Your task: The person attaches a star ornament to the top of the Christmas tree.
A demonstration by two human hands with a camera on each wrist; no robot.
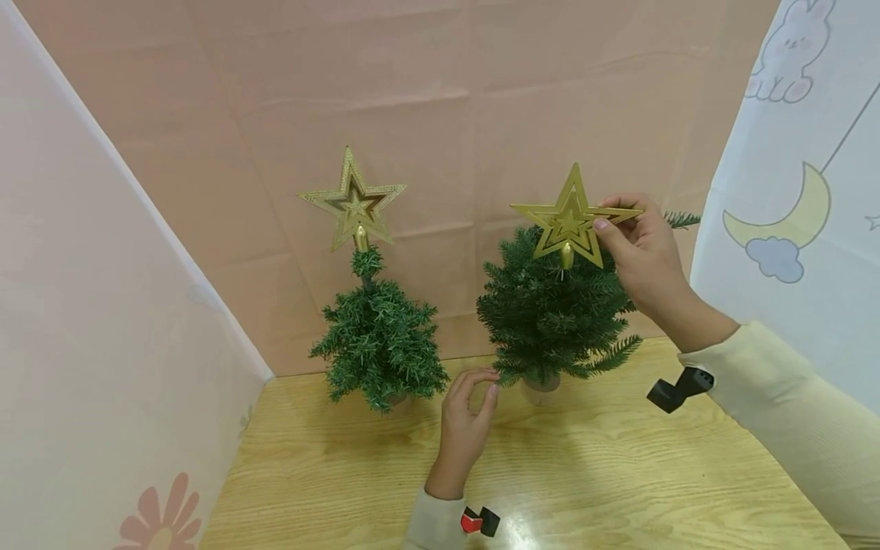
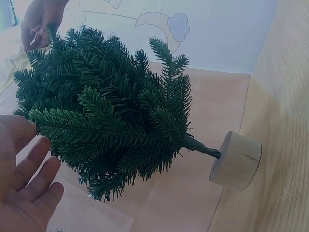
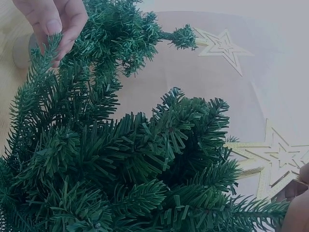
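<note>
My right hand (image 1: 649,256) pinches one point of a gold star tree topper (image 1: 569,220) between thumb and fingers. The star stands upright at the top of the fuller green Christmas tree (image 1: 553,325); whether its socket is seated on a branch cannot be told. Beside that tree's lower left branches is my left hand (image 1: 464,428), its fingers loosely bent and spread. In the left wrist view, the thumb of the left hand (image 2: 21,169) is close to a branch tip; contact is unclear. The tree's round wooden base (image 2: 236,162) rests on the table.
A smaller Christmas tree (image 1: 385,344) stands to the left, topped by another gold star (image 1: 352,200). Both trees are on a wood-grain table (image 1: 330,489) before a pink cloth backdrop (image 1: 275,153). Printed white cloths (image 1: 124,305) hang at both sides.
</note>
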